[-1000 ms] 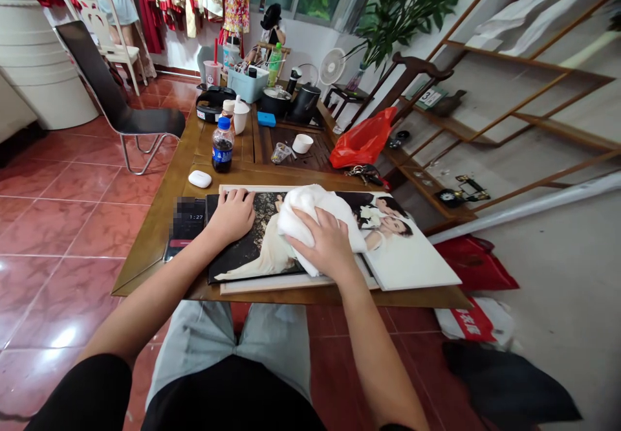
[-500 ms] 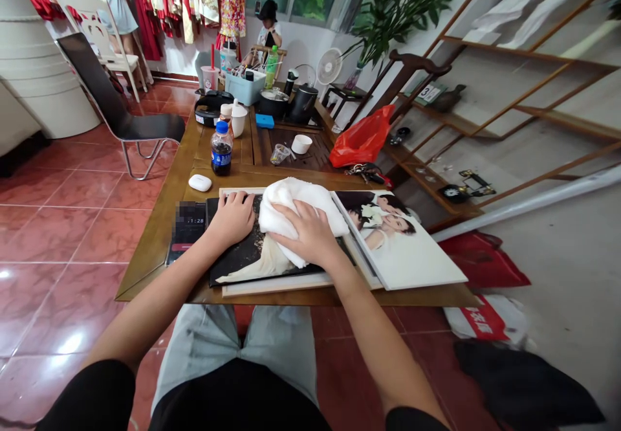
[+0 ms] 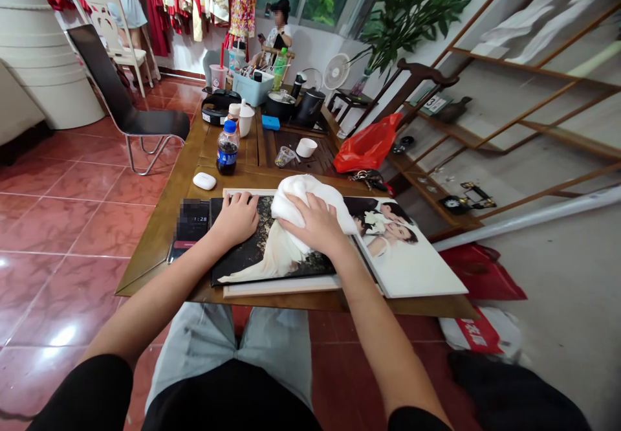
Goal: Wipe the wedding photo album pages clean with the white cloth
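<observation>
An open photo album (image 3: 272, 259) with wedding pictures lies on the near edge of a wooden table (image 3: 160, 224). My left hand (image 3: 236, 219) rests on the album's dark left page near its upper left corner, fingers curled down against it. A bunched white cloth (image 3: 303, 193) is pressed onto the middle of the album under my right hand (image 3: 317, 225), whose fingers are closed over it. The album's right page (image 3: 412, 263) shows a couple on a white ground.
Left of the album lies a phone (image 3: 191, 224), behind it a white earbud case (image 3: 204, 180) and a cola bottle (image 3: 227, 149). Cups, kettles, a blue bin and a red plastic bag (image 3: 366, 146) fill the far table. A black chair (image 3: 121, 107) stands left. A person sits by the window.
My right hand slid the cloth left across the album's middle, then up toward the far edge. The left hand stayed put on the dark page.
</observation>
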Motion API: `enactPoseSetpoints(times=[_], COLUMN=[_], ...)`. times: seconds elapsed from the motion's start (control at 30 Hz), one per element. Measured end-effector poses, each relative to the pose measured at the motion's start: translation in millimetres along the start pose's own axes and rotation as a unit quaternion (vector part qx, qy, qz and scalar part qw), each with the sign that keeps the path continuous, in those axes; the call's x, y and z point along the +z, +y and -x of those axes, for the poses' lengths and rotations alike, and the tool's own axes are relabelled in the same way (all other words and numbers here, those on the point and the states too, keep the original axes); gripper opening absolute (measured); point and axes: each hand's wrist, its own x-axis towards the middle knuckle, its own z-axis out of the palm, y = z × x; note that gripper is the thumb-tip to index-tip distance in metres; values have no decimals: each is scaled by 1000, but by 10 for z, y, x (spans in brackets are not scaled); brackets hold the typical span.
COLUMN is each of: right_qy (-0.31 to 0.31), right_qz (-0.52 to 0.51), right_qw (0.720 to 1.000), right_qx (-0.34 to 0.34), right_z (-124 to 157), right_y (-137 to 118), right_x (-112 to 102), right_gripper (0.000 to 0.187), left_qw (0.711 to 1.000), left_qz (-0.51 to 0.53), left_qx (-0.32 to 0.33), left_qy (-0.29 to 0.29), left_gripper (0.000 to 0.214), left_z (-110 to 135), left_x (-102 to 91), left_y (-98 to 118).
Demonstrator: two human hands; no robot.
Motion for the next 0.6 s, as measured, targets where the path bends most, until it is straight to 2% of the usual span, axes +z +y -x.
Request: enactPoseSetpoints(times=[0.17,0.3,0.4,0.6], right_qy=[-12,-13,-6,5], right_qz=[-12,-22,-23,-11], right_qw=[999,999,999,999], right_qx=[-38,-48,-30,47], right_z=[-148,-192,-177,-162], right_y=[-164,-158,-97,27], right_x=[24,30,19,-12], right_gripper=[66,65,65,65], left_qw=[1000,1000,1000,1000], left_qz=[2,1,4,-1], left_qx=[1,3,5,3], left_qy=[-5,6,13,12], left_gripper=[43,43,45,47], left_z=[6,6,1,-1], left_x=[-27,-26,-6,6], left_y=[5,1,-6,-3])
